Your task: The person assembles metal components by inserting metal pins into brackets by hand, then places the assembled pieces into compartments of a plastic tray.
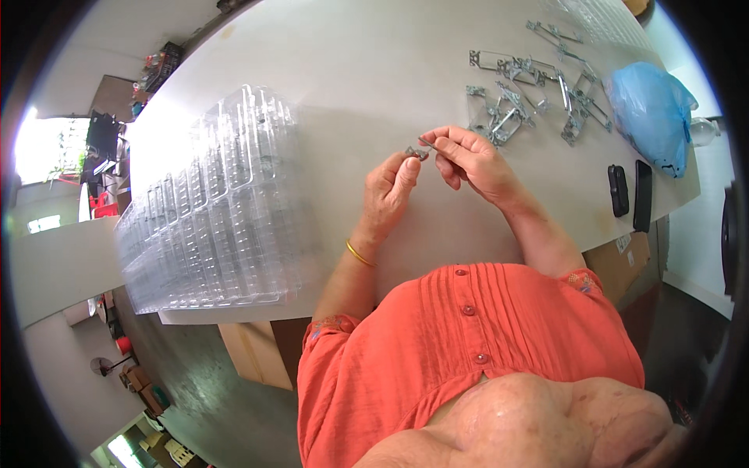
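My left hand [388, 191], with a yellow bangle at its wrist, pinches a small dark metal piece [417, 154] between thumb and fingers. Close beside it, my right hand [474, 162] is closed on a thin metal strip [426, 143], its thumb pressed against the forefinger. The two pieces meet or nearly meet; whether they are joined I cannot tell. Beyond my right hand lie several loose metal brackets [507, 121], silvery and frame-like, scattered over the pale table [351, 93].
Stacked clear plastic trays [218, 203] cover the table's left side. At the right sit a blue plastic bag [649, 117], a black case [618, 191] and a black phone-like slab [642, 195]. Cardboard boxes [257, 355] stand below the table's near edge.
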